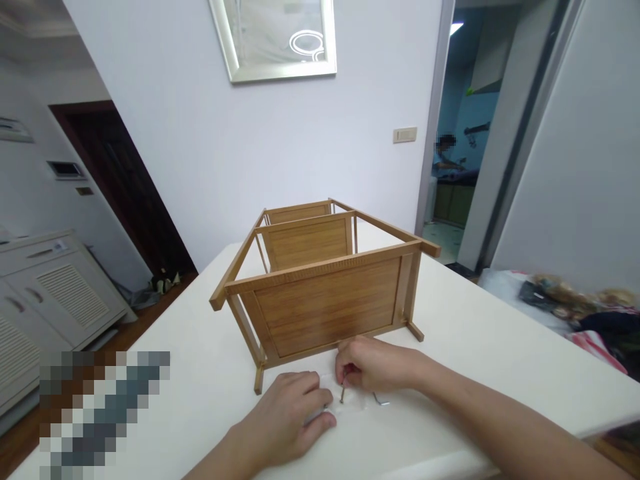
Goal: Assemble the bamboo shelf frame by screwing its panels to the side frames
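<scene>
In front of the wooden rack, my right hand (375, 363) pinches a brass-coloured screw (343, 395), which points down toward the table. My left hand (287, 420) rests on the tabletop with its fingers curled over the edge of a small clear plastic bag (357, 400). A small dark bit shows near its fingertips, too small to name. Just right of the bag lies a bent hex key (381, 401). The wooden rack (330, 307) lies on its side, its panelled shelves standing upright and its short legs toward me.
The white table (460, 360) runs up to the wall, where a light switch (405, 135) and a framed picture (280, 40) are. A louvred cabinet (65, 287) stands left. Piled cloth and bags (575, 307) lie right. A person (445, 157) is beyond the doorway.
</scene>
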`<state>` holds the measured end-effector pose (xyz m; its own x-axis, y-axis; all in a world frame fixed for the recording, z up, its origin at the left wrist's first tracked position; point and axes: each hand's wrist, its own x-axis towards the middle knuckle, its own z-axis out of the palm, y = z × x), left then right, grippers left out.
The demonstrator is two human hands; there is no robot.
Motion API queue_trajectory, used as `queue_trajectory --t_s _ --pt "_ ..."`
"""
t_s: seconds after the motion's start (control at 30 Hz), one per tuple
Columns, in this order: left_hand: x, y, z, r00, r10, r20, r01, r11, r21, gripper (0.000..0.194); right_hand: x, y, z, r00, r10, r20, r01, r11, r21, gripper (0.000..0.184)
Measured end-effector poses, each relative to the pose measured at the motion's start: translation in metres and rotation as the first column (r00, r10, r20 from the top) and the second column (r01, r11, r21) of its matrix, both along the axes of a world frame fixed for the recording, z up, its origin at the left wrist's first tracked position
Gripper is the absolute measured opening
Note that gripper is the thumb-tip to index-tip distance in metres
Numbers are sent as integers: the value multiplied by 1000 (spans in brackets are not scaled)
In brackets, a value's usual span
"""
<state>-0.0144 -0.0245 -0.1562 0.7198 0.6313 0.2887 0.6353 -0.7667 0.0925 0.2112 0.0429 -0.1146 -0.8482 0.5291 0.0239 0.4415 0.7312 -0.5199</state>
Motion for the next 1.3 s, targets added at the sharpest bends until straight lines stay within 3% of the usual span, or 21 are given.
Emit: queue_trajectory --t_s 0.2,0.5,0.77,0.97,1.1,1.2,1.3 --pt "-3 5 -5 986 80 149 -77 997 -29 19 -9 -1 -10 983 -38 -179 47 998 50 17" --pt "-6 15 -10 867 329 375 -290 944 -158 16 -34 -15 -32 860 -95 -502 189 972 140 22" --pt "-8 14 -12 874 266 406 -263 963 -65 15 -34 -15 -44 816 -118 -566 248 956 158 10" --pt "-10 6 -12 904 167 394 -167 985 -32 14 -34 -20 -41 831 -32 -555 186 957 224 15" --pt "-26 -5 -9 895 197 400 -210 978 -11 14 -30 -14 -39 855 -22 -518 195 939 282 19" --pt "-58 -15 -8 818 323 476 -339 939 -55 16 -25 -4 -41 889 -118 -443 286 899 333 21" --pt "-95 -18 -9 593 595 543 -583 782 -221 20 -22 3 -43 928 -222 -300 335 850 407 21"
